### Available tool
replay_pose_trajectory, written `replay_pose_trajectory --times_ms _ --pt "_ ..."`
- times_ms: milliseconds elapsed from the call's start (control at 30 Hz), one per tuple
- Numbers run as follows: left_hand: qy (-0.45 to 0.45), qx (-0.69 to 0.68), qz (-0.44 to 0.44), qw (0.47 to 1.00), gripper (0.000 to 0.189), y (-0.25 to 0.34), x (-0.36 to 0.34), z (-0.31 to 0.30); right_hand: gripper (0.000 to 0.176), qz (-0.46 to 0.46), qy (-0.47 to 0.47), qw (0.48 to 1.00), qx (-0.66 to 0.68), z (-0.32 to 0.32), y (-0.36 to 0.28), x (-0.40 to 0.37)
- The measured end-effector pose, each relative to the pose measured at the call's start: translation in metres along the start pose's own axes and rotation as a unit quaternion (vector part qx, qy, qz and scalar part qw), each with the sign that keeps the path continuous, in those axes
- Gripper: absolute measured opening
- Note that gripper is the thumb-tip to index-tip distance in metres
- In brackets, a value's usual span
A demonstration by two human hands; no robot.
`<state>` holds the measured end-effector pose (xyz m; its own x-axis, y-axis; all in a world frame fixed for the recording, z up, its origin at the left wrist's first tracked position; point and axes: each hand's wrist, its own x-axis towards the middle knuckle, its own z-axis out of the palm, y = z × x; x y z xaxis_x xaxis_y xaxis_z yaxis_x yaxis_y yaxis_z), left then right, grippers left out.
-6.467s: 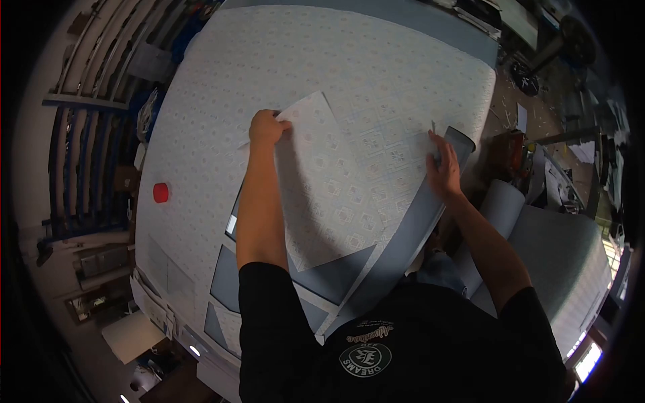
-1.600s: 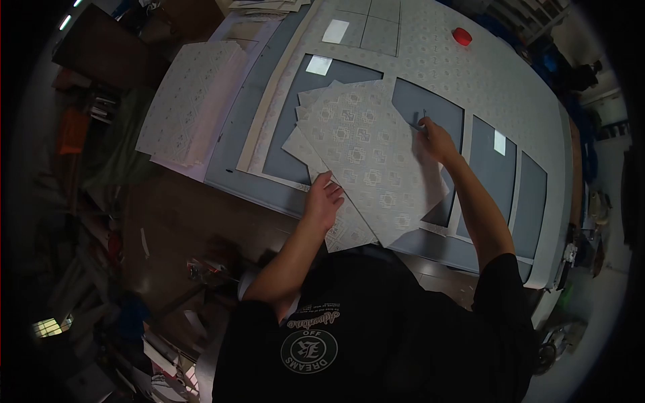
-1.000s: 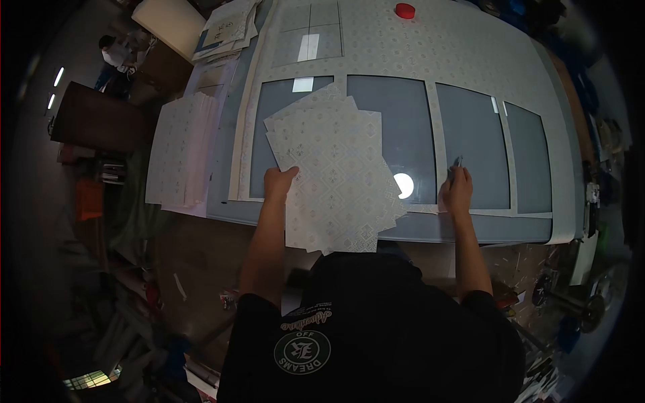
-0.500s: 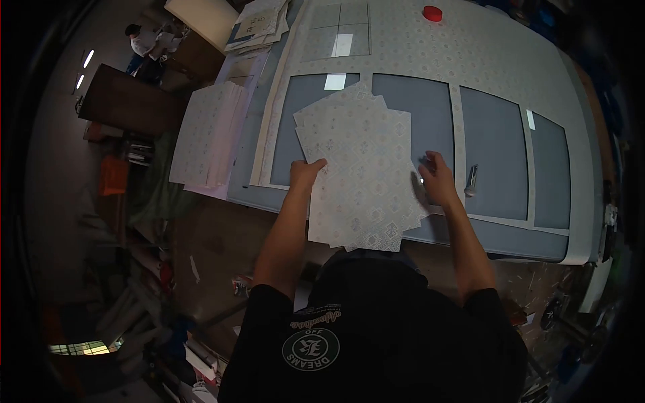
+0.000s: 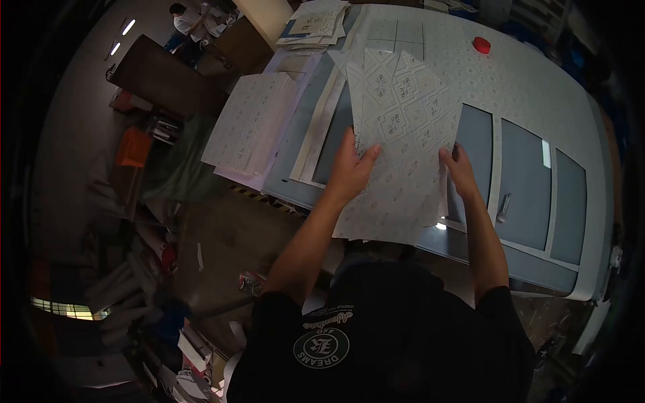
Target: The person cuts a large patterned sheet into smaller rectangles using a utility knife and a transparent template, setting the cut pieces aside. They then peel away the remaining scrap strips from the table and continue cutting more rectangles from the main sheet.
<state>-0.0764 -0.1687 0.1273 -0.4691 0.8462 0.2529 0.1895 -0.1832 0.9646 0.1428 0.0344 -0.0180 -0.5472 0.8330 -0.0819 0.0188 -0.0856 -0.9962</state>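
Between my two hands is a fanned bundle of pale sheets point(image 5: 403, 134) printed with a silvery diamond pattern. My left hand point(image 5: 354, 164) grips the bundle's left edge, thumb lying on the top sheet and fingers behind it. On the opposite edge, my right hand point(image 5: 458, 171) pinches the sheets, its thumb in front. The bundle is tilted over the near side of the table, its lower end close to my body. Sheet corners stick out unevenly at the top.
A grey-topped table point(image 5: 295, 188) bears a patterned sheet with rectangular cut-outs point(image 5: 531, 181). A small metal-looking tool point(image 5: 504, 208) lies in one opening. A stack of patterned sheets point(image 5: 248, 124) sits left, with more papers point(image 5: 312, 27) behind. A red round object point(image 5: 481, 45) rests farther back. Another person point(image 5: 191, 25) works at far left.
My right hand, open beside the bundle before, has closed on its right edge. The sheets have been drawn closer together and raised, and the camera view has swung left.
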Motion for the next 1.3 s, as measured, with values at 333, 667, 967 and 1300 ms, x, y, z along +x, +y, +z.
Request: replay_pose_trajectory --times_ms 333,667,967,1300 --pt "0.103 -0.066 0.213 0.969 0.062 0.041 0.06 -0.121 0.059 -0.209 -0.03 0.975 0.064 0.092 -0.145 0.021" --pt "0.065 -0.06 0.107 0.99 0.07 -0.013 0.076 -0.158 0.056 -0.177 -0.017 0.983 0.042 0.148 -0.131 0.02" --pt "0.058 -0.095 0.11 0.988 0.065 -0.03 0.088 -0.151 0.046 -0.195 -0.025 0.979 0.056 0.137 -0.132 0.019" --pt "-0.006 -0.032 0.104 0.994 0.061 -0.06 0.073 -0.144 0.045 -0.135 -0.064 0.988 -0.031 0.113 -0.104 0.006"
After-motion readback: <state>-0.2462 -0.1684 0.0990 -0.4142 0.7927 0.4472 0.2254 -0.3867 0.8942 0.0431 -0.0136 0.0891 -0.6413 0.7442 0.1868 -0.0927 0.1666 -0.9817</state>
